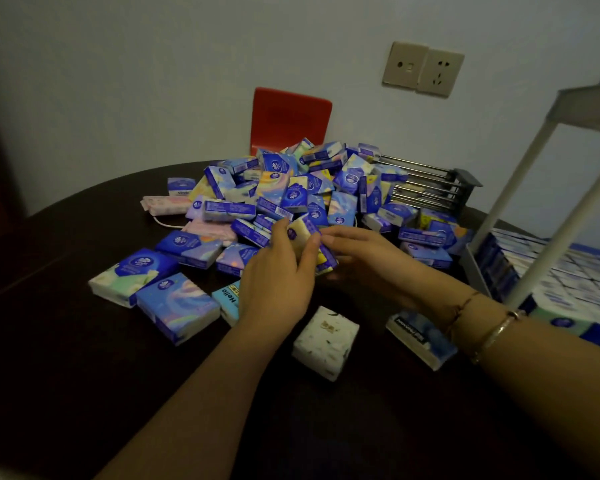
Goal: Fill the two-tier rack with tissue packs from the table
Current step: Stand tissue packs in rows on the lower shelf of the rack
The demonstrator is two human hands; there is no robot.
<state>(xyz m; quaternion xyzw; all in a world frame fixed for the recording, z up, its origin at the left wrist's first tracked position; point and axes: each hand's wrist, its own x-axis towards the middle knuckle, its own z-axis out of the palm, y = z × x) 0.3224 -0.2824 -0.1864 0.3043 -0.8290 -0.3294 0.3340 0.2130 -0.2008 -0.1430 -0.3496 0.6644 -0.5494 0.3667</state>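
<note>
A big heap of blue and pastel tissue packs [291, 188] covers the middle of the dark round table [66, 258]. At the heap's front edge my left hand [278, 282] and my right hand [364, 258] both grip one upright pack [307, 237] with a cream and blue wrapper, left thumb and fingers on its left side, right fingers on its right side. The white two-tier rack [548, 216] stands at the right, its lower tier packed with rows of tissue packs [575, 271]. The upper tier's contents are hidden.
Loose packs lie near the front: a white speckled one [326, 341], a dark blue one [420, 337], a "Hello" pack [229, 303]. A metal wire rack [426, 188] lies behind the heap. A red chair [290, 119] stands at the wall, below sockets [423, 69].
</note>
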